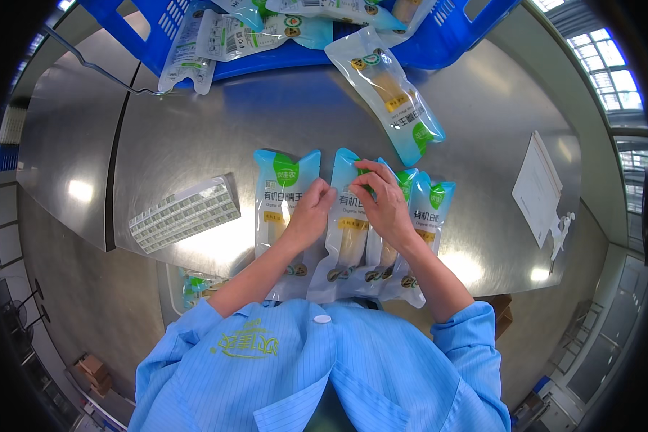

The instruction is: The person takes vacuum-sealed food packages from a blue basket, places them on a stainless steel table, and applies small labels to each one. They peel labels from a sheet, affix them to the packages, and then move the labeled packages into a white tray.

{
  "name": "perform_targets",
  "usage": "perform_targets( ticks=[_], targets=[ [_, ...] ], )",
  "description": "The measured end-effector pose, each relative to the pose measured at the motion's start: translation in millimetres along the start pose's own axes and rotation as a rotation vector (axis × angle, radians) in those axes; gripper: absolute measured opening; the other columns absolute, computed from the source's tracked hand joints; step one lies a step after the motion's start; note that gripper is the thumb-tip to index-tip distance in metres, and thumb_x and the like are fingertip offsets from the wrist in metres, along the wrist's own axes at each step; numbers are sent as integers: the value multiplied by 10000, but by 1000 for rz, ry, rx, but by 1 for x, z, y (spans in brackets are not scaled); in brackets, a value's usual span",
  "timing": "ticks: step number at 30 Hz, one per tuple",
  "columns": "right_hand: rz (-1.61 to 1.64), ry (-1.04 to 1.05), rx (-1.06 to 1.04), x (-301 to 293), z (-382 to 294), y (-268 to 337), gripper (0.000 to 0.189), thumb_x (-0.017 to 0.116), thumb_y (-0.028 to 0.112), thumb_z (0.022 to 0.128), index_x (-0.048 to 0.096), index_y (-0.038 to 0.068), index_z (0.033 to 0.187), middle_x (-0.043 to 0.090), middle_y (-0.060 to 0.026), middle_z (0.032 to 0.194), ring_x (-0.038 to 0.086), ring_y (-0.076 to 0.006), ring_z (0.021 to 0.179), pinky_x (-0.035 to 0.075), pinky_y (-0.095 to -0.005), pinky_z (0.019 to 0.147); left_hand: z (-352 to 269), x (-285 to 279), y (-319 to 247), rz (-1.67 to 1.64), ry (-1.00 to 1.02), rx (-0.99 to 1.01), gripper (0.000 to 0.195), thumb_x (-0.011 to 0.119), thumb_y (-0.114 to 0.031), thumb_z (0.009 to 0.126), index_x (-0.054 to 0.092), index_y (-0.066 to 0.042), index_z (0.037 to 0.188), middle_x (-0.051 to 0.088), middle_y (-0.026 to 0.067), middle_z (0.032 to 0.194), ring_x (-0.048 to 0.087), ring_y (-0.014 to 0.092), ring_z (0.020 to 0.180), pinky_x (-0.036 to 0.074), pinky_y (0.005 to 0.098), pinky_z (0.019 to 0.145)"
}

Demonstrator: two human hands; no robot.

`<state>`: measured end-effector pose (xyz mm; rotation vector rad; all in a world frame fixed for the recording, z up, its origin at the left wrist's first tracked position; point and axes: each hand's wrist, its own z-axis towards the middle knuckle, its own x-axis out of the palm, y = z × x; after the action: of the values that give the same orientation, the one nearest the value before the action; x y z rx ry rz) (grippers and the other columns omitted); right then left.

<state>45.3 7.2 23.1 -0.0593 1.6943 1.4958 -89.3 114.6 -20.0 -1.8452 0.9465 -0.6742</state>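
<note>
Several sealed plastic packs of corn lie side by side before me, with blue tops and clear fronts. My left hand (312, 209) rests over the right edge of the leftmost pack (265, 202), fingers curled and thumb against the forefinger; whether anything is pinched there cannot be seen. Fingers bent and apart, my right hand (383, 202) reaches over the second pack (351, 237), its fingertips at the upper printed area beside a small pale label (348, 189). My right hand and forearm partly cover the third pack (380, 251) and the rightmost pack (434, 208).
A sheet of small labels (186, 213) lies left on the metal table (281, 119). Another corn pack (386, 92) leans off a blue plastic basket (302, 60) holding several packs. At right are a white paper sheet (537, 189) and a white tool (560, 235).
</note>
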Motion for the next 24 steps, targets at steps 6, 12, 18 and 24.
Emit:
perform_targets(
  ticks=[6, 12, 18, 24],
  targets=[
    [-16, -3, -4, 2, -1, -1, 105, 655, 89, 823, 621, 7, 880, 575, -112, 1173, 548, -318, 1072, 427, -397, 943, -1, 0, 0, -27, 14, 11, 177, 470, -228, 1003, 470, -93, 888, 446, -43, 763, 392, 32, 671, 337, 197, 573],
    [-40, -14, -19, 3, -1, -1, 99, 651, 87, 822, 621, 10, 877, 573, -112, 1168, 544, -317, 1072, 426, -398, 940, 0, 0, 2, -20, 10, 22, 178, 474, -230, 1002, 469, -92, 889, 449, -41, 770, 403, 34, 682, 347, 198, 582],
    [-79, -36, -57, 5, -2, -3, 92, 647, 84, 822, 614, 15, 873, 566, -113, 1171, 540, -316, 1070, 423, -406, 938, 0, 1, -1, -21, -3, 14, 180, 477, -205, 983, 458, -61, 877, 446, 1, 752, 417, 78, 698, 366, 247, 629],
    [-89, -54, -64, 8, -6, -1, 120, 664, 66, 813, 596, 20, 900, 529, -131, 1225, 519, -332, 1112, 423, -399, 949, -1, 2, -3, 2, -5, 26, 164, 482, -213, 995, 477, -90, 886, 447, -40, 758, 400, 38, 672, 349, 203, 583]
  ],
)
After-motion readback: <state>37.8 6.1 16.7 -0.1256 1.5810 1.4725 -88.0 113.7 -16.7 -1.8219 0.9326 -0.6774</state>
